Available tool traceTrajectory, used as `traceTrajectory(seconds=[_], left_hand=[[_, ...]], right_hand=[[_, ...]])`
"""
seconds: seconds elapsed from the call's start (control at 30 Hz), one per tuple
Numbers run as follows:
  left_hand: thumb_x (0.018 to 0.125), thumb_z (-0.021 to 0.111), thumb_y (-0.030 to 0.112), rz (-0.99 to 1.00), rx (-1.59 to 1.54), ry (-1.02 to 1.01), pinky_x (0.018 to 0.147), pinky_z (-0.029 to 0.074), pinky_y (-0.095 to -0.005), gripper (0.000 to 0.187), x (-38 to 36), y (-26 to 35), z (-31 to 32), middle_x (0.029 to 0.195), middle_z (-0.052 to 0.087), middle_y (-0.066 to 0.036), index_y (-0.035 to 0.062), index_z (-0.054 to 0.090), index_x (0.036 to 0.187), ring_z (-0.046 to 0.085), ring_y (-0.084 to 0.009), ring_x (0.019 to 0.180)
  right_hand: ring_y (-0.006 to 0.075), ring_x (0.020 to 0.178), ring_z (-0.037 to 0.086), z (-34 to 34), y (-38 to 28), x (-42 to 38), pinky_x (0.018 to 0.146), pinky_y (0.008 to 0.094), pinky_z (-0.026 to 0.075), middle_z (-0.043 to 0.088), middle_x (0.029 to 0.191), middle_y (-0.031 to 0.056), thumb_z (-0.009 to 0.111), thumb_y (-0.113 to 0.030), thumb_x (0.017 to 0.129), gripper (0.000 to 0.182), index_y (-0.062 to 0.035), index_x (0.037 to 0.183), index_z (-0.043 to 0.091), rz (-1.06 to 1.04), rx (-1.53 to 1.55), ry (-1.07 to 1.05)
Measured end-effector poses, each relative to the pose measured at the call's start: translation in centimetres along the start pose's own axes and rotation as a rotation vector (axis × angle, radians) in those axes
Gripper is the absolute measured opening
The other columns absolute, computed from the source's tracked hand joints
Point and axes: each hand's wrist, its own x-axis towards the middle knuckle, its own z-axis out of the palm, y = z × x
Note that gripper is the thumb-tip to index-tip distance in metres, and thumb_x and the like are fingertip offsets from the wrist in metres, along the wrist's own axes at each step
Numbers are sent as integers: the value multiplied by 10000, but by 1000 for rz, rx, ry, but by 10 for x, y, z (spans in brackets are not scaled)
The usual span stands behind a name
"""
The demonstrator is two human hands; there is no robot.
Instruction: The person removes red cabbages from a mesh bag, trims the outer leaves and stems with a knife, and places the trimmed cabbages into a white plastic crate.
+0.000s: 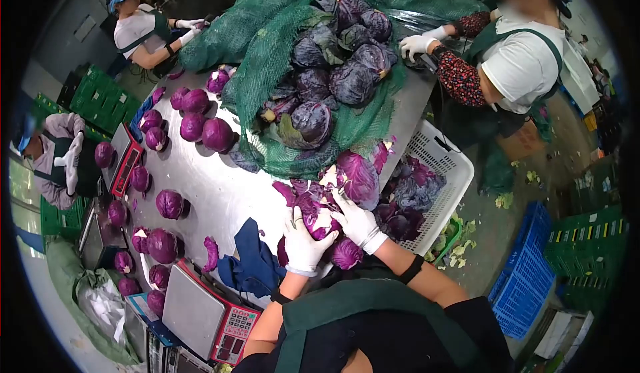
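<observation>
Both my hands wear white gloves and are at the near edge of the metal table. My left hand (305, 245) grips the left side of a red cabbage (321, 220), its fingers pointing away from me. My right hand (357, 222) is closed on the right side of the same cabbage, whose pale cut stem faces up between them. Just beyond stands a larger peeled red cabbage (359, 178), with loose purple leaves around it. Another purple piece (347, 253) lies below my right hand. The underside of the held cabbage is hidden.
Dark unpeeled cabbages (353, 73) fill a green net (260, 86) on the metal table (220, 173). Trimmed leaves sit in a white basket (460, 166) at right. A red scale (233, 333) and blue cloth (252, 263) are left. Co-workers (520, 66) stand around.
</observation>
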Motion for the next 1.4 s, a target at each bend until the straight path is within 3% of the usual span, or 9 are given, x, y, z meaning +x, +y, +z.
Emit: traceTrajectory(seconds=[0.2, 0.33, 0.4, 0.63, 0.9, 1.0, 1.07, 1.27, 1.4], left_hand=[[621, 805, 330, -135, -471, -129, 945, 396, -386, 969, 1, -37, -17, 1213, 430, -239, -59, 259, 1321, 465, -321, 1113], [642, 801, 281, -280, -959, -330, 937, 410, -349, 801, -6, -66, -24, 1171, 469, -190, -23, 330, 1214, 487, -250, 1083], [627, 808, 323, -221, -718, -190, 937, 408, -364, 797, -8, -49, -7, 1175, 459, -209, -14, 352, 1187, 471, -280, 1107], [527, 823, 374, 208, -26, -145, 969, 358, -475, 1130, 5, 3, 1, 1341, 332, -228, 12, 192, 1392, 321, -436, 1225], [534, 828, 286, 403, -123, -270, 1028, 306, -479, 1060, 8, -12, -12, 1410, 248, -226, 63, 247, 1392, 257, -449, 1281], [528, 836, 247, 473, -168, -366, 1062, 268, -453, 1038, 8, -52, -21, 1428, 222, -231, 60, 280, 1384, 242, -407, 1311], [523, 849, 235, 307, -320, -483, 1076, 256, -407, 1086, 0, -65, -37, 1438, 190, -243, 27, 229, 1391, 240, -379, 1321], [558, 814, 370, 39, -86, -8, 1017, 321, -448, 966, -10, -1, -5, 1375, 245, -286, -32, 335, 1294, 320, -432, 1243], [561, 813, 382, 152, -29, -12, 1012, 304, -488, 923, -9, 7, -4, 1353, 285, -282, -19, 379, 1270, 317, -442, 1238]], right_hand=[[355, 772, 611, 30, 75, 12, 652, 419, 495, 630, 821, 182, 452, -347, 894, 298, -89, 928, 596, 138, 70, 328], [348, 823, 615, -34, 50, 16, 736, 441, 471, 632, 869, 192, 450, -434, 884, 399, -70, 961, 592, 438, 304, -386], [280, 689, 610, -23, 66, 15, 653, 346, 498, 621, 795, 133, 524, -349, 877, 352, -61, 1074, 569, -74, -49, 261], [362, 756, 635, -55, -29, 0, 669, 421, 517, 274, 1409, 232, 494, -393, 872, 741, -89, 1426, 108, -133, -103, -271], [294, 713, 609, -47, 5, 55, 601, 392, 496, 585, 851, 111, 497, -278, 877, 195, -110, 950, 565, -205, -205, 102], [341, 757, 598, -25, 92, 93, 675, 422, 477, 589, 759, 157, 511, -324, 868, 276, -62, 945, 552, -316, -309, 173], [369, 915, 592, -63, 44, 81, 775, 435, 466, 610, 1033, 178, 564, -513, 799, 572, -58, 1141, 509, 186, -77, -100], [301, 908, 613, -58, -47, 26, 782, 353, 478, 596, 1021, 238, 673, -331, 769, 749, -96, 1379, 309, -268, 436, -132], [210, 498, 539, -27, -28, 9, 570, 322, 490, 555, 1126, 249, 706, -274, 739, 923, -103, 1436, 125, -155, 549, -149]])
